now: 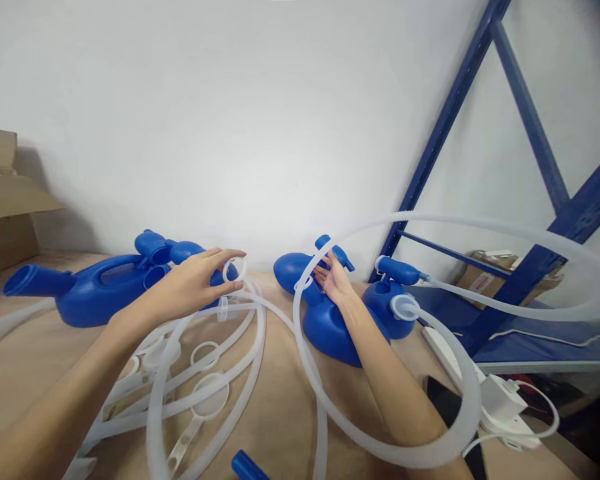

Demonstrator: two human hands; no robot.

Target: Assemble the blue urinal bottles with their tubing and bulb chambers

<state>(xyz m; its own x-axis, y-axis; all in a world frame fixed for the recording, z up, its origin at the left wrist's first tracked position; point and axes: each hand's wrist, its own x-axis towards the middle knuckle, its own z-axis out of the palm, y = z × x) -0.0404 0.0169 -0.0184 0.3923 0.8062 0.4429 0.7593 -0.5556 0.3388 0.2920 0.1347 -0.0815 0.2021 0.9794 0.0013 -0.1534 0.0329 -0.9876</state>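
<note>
One thin white plastic ring (225,272), likely light, springy and best held by its rim, is pinched between thumb and fingertips of the left hand (193,279) above looped translucent tubing (155,413); the right hand (336,283), fingers half-curled, grip unclear, is at a rounded blue plastic bottle (325,337)

Bare forearms (97,357), bare hands (193,277)

A white ring (226,270) is pinched between the thumb and fingertips of the left hand (193,277). The right hand (337,283) is held open at a blue bottle (330,337), its forearm crossed by a pale hose (405,456). White caps (211,397) are scattered among other hoses (156,413) on the table (280,420). A second bottle (93,297) is seen leftward.
</note>
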